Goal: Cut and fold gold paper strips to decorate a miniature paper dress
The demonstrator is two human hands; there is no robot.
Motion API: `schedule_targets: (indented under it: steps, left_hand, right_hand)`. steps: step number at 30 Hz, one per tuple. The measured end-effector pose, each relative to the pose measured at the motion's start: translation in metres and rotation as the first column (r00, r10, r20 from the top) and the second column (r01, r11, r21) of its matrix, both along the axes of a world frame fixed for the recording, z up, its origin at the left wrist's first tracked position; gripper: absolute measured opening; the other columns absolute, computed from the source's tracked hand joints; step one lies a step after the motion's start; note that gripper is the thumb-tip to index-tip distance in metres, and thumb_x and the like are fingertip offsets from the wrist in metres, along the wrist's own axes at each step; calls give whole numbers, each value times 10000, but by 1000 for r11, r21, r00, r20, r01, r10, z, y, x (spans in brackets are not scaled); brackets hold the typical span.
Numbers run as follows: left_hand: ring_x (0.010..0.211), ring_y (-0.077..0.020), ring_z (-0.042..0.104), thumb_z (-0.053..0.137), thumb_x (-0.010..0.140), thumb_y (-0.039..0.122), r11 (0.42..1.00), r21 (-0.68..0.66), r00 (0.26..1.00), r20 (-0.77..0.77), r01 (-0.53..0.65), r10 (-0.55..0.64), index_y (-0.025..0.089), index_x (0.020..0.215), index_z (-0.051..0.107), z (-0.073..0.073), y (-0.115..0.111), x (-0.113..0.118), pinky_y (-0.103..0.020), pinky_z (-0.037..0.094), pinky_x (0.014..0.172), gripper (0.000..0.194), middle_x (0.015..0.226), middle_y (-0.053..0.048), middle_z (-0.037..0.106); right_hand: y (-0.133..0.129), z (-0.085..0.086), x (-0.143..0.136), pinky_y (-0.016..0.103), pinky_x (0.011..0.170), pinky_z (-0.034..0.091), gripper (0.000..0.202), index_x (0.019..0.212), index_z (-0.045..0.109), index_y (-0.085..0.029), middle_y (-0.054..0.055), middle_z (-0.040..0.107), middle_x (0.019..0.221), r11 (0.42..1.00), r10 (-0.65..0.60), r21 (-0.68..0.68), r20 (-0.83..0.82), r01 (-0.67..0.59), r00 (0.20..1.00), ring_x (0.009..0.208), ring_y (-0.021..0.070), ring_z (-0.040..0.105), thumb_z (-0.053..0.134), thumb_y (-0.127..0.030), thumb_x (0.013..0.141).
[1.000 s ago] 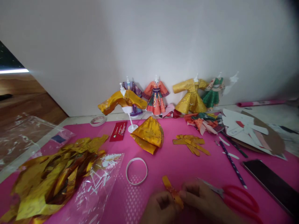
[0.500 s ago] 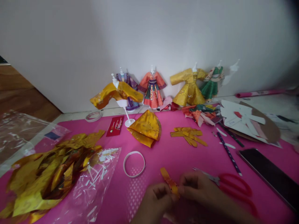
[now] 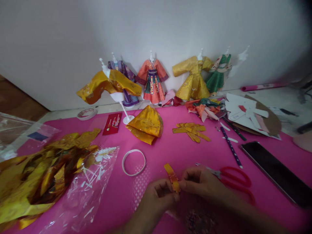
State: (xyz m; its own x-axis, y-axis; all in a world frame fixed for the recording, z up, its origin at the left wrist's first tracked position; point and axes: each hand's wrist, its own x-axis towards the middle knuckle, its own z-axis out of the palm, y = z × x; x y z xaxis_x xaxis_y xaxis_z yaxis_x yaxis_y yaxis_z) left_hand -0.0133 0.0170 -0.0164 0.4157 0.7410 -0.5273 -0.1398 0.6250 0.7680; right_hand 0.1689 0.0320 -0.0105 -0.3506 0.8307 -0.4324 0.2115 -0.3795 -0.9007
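Between my two hands is a narrow golden-yellow fabric strip (image 3: pixel 171 174), with one end sticking up and away from me. My left hand (image 3: pixel 158 195) pinches its lower part between thumb and fingers. At the strip's right edge, my right hand (image 3: pixel 198 180) is closed with thumb and fingertips against it. Red-handled scissors (image 3: pixel 223 175) lie just right of my right hand, partly behind it. Ahead is a small pile of similar yellow strips (image 3: pixel 192 131). A folded golden fabric piece (image 3: pixel 146 125) lies beside the white stand holding a golden sleeved top (image 3: pixel 114 83).
A roll of tape (image 3: pixel 133 162) lies left of my hands. Golden scraps (image 3: pixel 56 175) spread over clear plastic on the left. Several dressed doll stands, including an orange one (image 3: pixel 152 81), line the wall. On the right are a phone (image 3: pixel 275 172), a dotted pencil (image 3: pixel 231 148) and white paper pieces (image 3: pixel 246 112).
The whole view has shifted, so the tabletop things sit higher and a bit more left in it. Both hands still hold the yellow strip, with only slight finger movement.
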Motion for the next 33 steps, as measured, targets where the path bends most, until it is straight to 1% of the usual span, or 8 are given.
schedule_targets:
  steps: [5, 10, 15, 23, 26, 29, 33]
  left_hand:
    - [471, -116, 567, 767, 581, 311, 1000, 8, 1000, -4, 13, -13, 149, 690, 645, 1, 0, 0, -249, 486, 511, 230, 563, 21, 607]
    - [448, -99, 536, 766, 586, 299, 1000, 10, 1000, -3, 10, -10, 160, 643, 614, 0, 0, -1, -246, 490, 509, 214, 532, 39, 574]
    - [448, -110, 560, 746, 577, 284, 1000, 2, 1000, -9, 16, -16, 155, 652, 633, 1, 0, 1, -245, 493, 505, 188, 533, 26, 601]
    - [457, -112, 558, 736, 578, 289, 1000, 2, 1000, -16, 12, -12, 149, 653, 652, 4, 1, 1, -246, 499, 508, 179, 546, 23, 595]
    - [440, -101, 542, 735, 592, 281, 1000, 13, 1000, 6, 21, -21, 152, 657, 647, 2, 1, 0, -242, 500, 503, 169, 534, 33, 584]
    - [448, -99, 550, 731, 606, 234, 999, 23, 999, 43, 29, -30, 157, 666, 638, -2, 0, -1, -245, 518, 516, 135, 532, 43, 584]
    - [430, -95, 548, 739, 605, 202, 1000, 14, 997, 73, 12, -13, 157, 686, 636, -6, -1, 0, -244, 523, 502, 139, 520, 48, 587]
  right_hand:
    - [-1, -4, 1, 236, 489, 226, 368, 651, 617, -177, -56, 443, 540, 1000, 2, 28, -1, -2, 1000, 510, 82, 346, 738, -518, 720]
    - [-3, -5, 0, 231, 482, 238, 414, 648, 615, -174, -50, 460, 546, 1000, -13, 7, -6, 13, 1000, 507, 81, 370, 742, -563, 708]
    - [-4, -4, -1, 225, 478, 230, 414, 643, 611, -173, -54, 455, 543, 1000, -12, 19, -15, 13, 1000, 510, 78, 359, 755, -556, 708]
    - [-2, -1, -1, 235, 481, 225, 464, 641, 609, -175, -51, 448, 546, 1000, 11, 13, -2, -11, 1000, 510, 83, 356, 749, -614, 690]
    - [-2, 0, -1, 235, 475, 223, 453, 640, 603, -180, -52, 443, 544, 1000, 8, 0, -16, -8, 1000, 504, 81, 351, 741, -609, 685]
    - [-2, 0, -1, 231, 471, 227, 425, 648, 615, -178, -50, 449, 546, 1000, 1, 6, -15, -1, 1000, 505, 80, 354, 737, -582, 696]
    - [-3, -2, 0, 226, 470, 229, 393, 653, 630, -171, -47, 463, 545, 1000, -2, 11, -7, 2, 1000, 504, 79, 361, 736, -544, 712]
